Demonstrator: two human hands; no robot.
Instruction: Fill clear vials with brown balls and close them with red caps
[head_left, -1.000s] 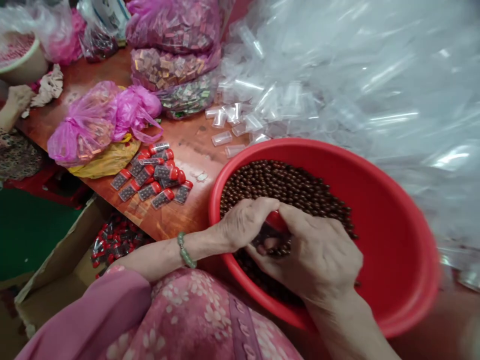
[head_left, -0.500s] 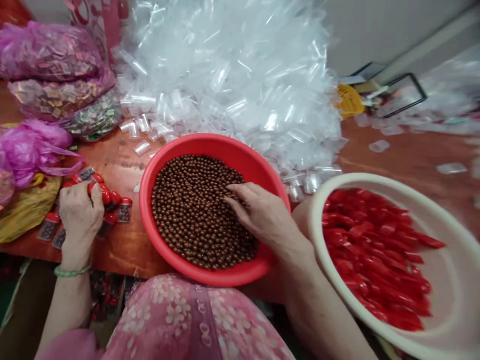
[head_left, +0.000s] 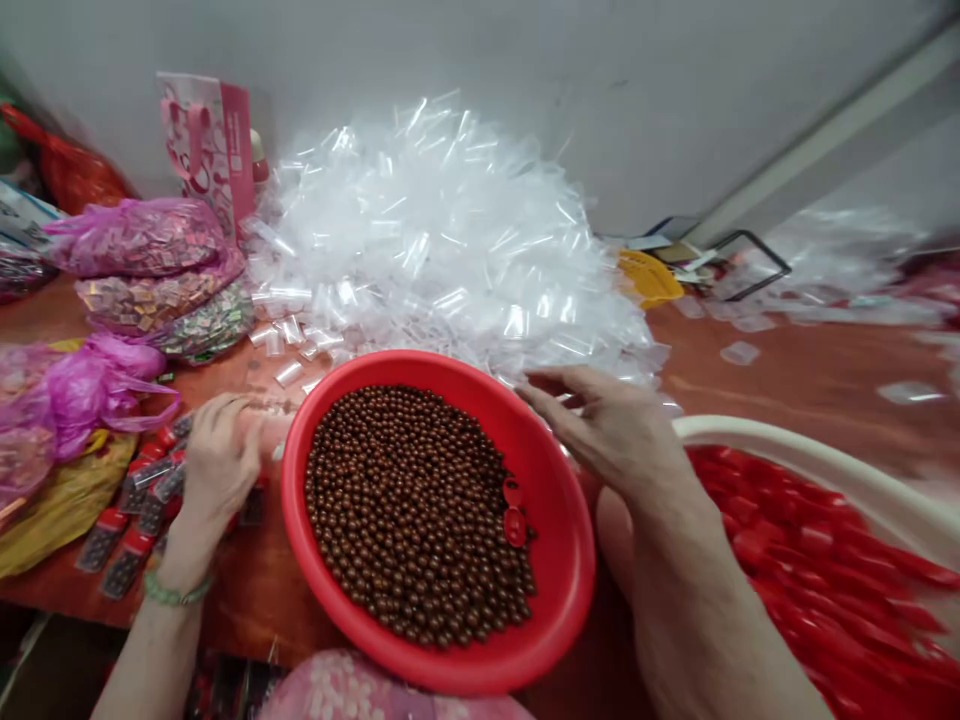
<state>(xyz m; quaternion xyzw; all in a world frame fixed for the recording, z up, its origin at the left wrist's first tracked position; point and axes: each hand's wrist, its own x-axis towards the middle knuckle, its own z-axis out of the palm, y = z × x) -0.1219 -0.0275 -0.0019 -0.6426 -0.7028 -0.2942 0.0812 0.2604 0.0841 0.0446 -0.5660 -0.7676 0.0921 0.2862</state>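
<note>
A red plastic bowl (head_left: 540, 620) holds a heap of small brown balls (head_left: 412, 510). On the balls near its right wall lies a small red cap (head_left: 514, 525). My right hand (head_left: 607, 425) reaches past the bowl's right rim, fingers stretched towards a large pile of clear plastic containers (head_left: 450, 240); nothing shows in it. My left hand (head_left: 221, 460), slightly blurred, is between the bowl and a group of filled, red-capped small containers (head_left: 120, 560). Its fingers are stretched out, with no object visible in them. A green bead bracelet (head_left: 176, 592) circles the left wrist.
A cream basin (head_left: 795, 450) full of red plastic caps (head_left: 810, 570) stands at the right. Pink bags (head_left: 135, 240) of small packets lie at the left, with a patterned paper bag (head_left: 206, 150) behind. A yellow basket (head_left: 649, 278) sits beyond the pile.
My right hand has left the balls and moved over the bowl's right rim. My left hand has moved right, off the red-capped containers. A red cap now shows in the bowl; the view has tilted up.
</note>
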